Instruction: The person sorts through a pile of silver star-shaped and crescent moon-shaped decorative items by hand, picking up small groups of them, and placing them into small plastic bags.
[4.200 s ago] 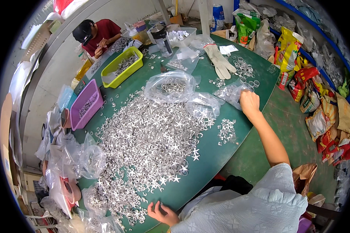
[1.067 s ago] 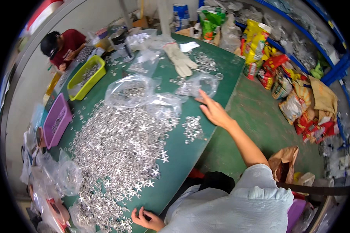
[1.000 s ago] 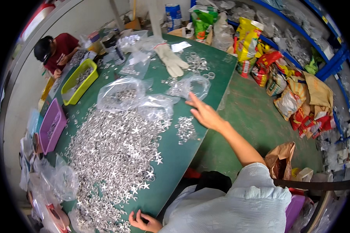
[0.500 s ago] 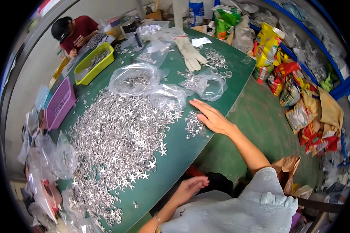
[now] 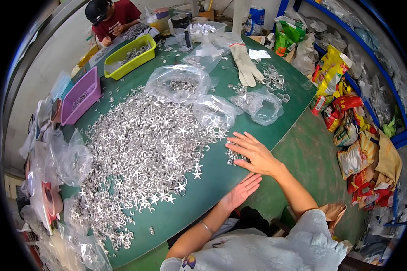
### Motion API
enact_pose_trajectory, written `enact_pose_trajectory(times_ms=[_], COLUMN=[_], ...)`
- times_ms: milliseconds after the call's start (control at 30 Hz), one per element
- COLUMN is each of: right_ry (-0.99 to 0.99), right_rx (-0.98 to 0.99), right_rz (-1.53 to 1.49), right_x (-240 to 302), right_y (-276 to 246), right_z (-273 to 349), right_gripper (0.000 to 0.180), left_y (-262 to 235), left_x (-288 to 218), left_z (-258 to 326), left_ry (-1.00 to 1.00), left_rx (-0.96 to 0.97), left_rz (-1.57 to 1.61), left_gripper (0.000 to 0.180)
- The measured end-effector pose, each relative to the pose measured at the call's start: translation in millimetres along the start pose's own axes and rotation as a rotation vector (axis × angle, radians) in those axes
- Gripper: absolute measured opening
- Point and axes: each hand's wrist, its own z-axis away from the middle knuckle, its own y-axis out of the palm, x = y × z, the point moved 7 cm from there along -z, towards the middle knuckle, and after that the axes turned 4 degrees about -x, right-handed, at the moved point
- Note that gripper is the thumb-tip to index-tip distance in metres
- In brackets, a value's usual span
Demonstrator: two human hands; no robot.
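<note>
My right hand [image 5: 256, 156] lies palm down with fingers stretched out, over a small heap of tiny silvery metal pieces [image 5: 232, 157] near the table's right edge, partly covering it. Just below it, my left hand [image 5: 241, 194] is held palm up at that edge, fingers extended, with nothing on the palm. To the left spreads a big pile of silvery metal pieces [image 5: 144, 144], many ring-like, some shaped like starfish. A tiny clump of pieces [image 5: 152, 230] sits apart near the front edge.
Clear plastic bags [image 5: 178, 85] with rings lie beyond the pile, near a white glove [image 5: 245, 67] and loose rings [image 5: 273, 77]. A purple basket [image 5: 82, 97] and a yellow-green basket [image 5: 130, 56] stand at the left. A co-worker [image 5: 115, 20] sits far left; colourful sacks [image 5: 348, 122] fill the right.
My left hand has risen from my lap to the table edge, turning palm up below my right hand. My right hand now covers more of the small heap. The view has shifted.
</note>
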Motion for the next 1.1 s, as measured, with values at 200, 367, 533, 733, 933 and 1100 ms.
enact_pose_trajectory(times_ms=[200, 367, 533, 733, 933, 1100], right_ry=[-0.012, -0.066, -0.101, -0.140, -0.168, -0.245], right_rx=[0.052, 0.076, 0.137, 0.157, 0.088, -0.049], right_rz=[-0.054, -0.010, -0.028, -0.075, -0.140, -0.204], right_x=[3, 15, 21, 35, 46, 57], right_y=[10, 12, 16, 18, 24, 26], right_z=[2, -3, 9, 22, 49, 66], right_gripper=[0.047, 0.043, 0.043, 0.041, 0.037, 0.025], left_y=[4, 2, 9, 26, 52, -17], left_x=[0, 1, 0, -3, -4, 20], left_z=[-3, -3, -1, -1, 2, -25], left_ry=[-0.015, -0.011, -0.018, -0.108, -0.083, -0.026], left_rx=[0.006, -0.037, -0.082, 0.320, 0.666, 0.266], left_rz=[0.027, 0.001, 0.056, 0.607, 0.401, -0.007], left_gripper=[0.067, 0.067, 0.064, 0.057, 0.053, 0.052])
